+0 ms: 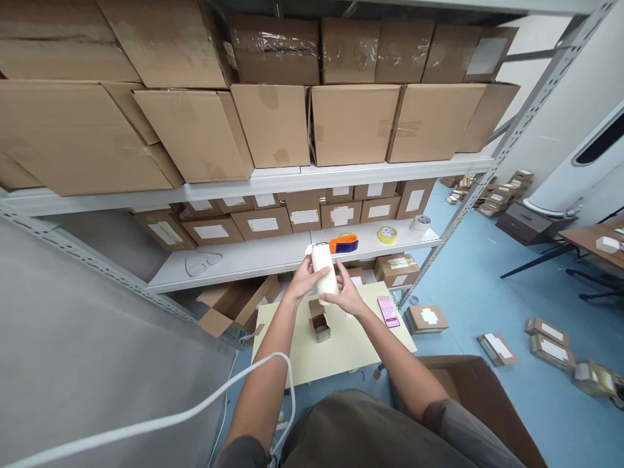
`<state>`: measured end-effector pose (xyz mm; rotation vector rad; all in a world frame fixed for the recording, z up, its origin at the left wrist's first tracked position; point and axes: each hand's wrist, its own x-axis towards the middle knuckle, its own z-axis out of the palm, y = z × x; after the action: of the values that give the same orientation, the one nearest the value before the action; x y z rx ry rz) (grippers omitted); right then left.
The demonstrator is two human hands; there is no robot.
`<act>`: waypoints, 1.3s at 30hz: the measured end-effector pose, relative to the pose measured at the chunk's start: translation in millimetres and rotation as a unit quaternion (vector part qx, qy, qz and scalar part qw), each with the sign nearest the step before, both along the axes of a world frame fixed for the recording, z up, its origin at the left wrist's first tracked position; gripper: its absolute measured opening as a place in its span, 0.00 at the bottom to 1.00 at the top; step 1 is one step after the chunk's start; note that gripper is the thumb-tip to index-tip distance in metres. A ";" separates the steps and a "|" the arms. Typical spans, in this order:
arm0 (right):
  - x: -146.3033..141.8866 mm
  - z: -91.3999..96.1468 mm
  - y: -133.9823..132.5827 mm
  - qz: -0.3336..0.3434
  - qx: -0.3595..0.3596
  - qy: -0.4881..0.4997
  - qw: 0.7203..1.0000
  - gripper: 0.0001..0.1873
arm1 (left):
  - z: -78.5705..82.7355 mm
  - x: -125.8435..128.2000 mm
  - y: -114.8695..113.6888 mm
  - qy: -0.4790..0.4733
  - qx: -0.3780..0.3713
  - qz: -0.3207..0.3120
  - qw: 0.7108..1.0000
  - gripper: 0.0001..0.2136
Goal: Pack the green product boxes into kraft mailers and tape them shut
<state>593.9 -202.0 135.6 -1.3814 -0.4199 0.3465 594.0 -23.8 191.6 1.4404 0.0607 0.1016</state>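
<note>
Clock positions are being reckoned from the white cylinder.

- White cable [160, 420]: nearest item, looping in at 7 o'clock.
- Large open carton [487, 406], brown: standing at 4 o'clock, beside the right arm.
- Surface [287, 364], pale yellow: lying beneath the hands, carrying the next two entries.
- Small carton [322, 337], green-fronted: standing open at 6 o'clock, its brown flap rising at the far side.
- Phone [389, 311], pink screen lit: lying at 4 o'clock.
- White cylinder [325, 276], one: being held up in front of the shelf, leaning slightly, its top tipping toward 11 o'clock. Contents not showing. Probably light to moderate in weight, stiff-walled, smooth enough to be slipping under a loose hold; fragility uncertain. Best hold: around mid-body, with support near the base.
- Left hand [303, 279]: touching at 9 o'clock, its grip pinching the cylinder's side, thumb across the front.
- Right hand [348, 296]: touching at 4 o'clock, its grip closing around the lower body, thumb near the base.
- Tape dispenser [344, 243], orange and dark blue: resting on the white shelf [266, 255] at 1 o'clock.
- Yellow tape roll [387, 234]: lying at 2 o'clock, same shelf.
- Labelled boxes [263, 223]: lining the shelf's rear, spanning 10 to 2 o'clock.
</note>
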 end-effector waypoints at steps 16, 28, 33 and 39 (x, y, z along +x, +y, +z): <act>-0.7 -38.0 12.3 -0.108 -0.240 -0.094 0.960 0.66 | 0.6 1.2 1.4 0.008 0.354 0.180 0.918 0.32; 11.1 -187.1 4.0 0.013 -0.375 0.052 0.926 0.54 | -110.4 -27.3 26.7 0.096 0.264 0.165 0.945 0.31; 2.1 -226.1 30.8 -0.024 -0.437 0.040 0.898 0.23 | -146.8 -40.4 26.8 0.109 0.257 0.164 0.946 0.31; -1.1 -242.4 38.2 -0.066 -0.440 0.026 0.895 0.25 | -181.5 -45.8 36.0 0.110 0.252 0.152 0.949 0.31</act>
<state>592.8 -163.8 -106.8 -2.2685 -0.1037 0.4902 548.3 12.2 10.1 1.9431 0.4697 0.2202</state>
